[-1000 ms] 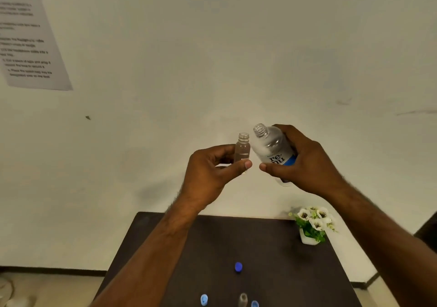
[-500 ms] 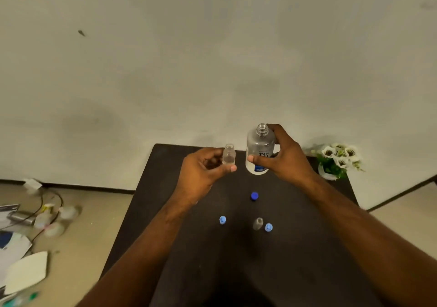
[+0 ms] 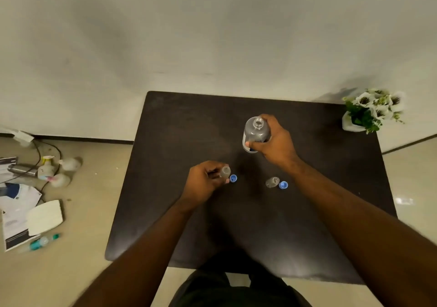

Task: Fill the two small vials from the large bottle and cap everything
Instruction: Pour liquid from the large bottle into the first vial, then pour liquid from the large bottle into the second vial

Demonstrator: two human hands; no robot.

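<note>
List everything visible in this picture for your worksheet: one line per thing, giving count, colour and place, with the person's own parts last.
large bottle: 1, clear with a blue and white label, uncapped, held at the table's middle
small vials: 2, clear, uncapped; one in the left hand, one on the table beside a cap
small caps: 2, blue; one by the held vial, one by the other vial
table: 1, dark brown, centre
flower pot: 1, white pot, white flowers, table's far right corner
floor clutter: several papers, bottles and cables, left floor
left hand: 1, holds a vial
right hand: 1, grips the large bottle
</note>
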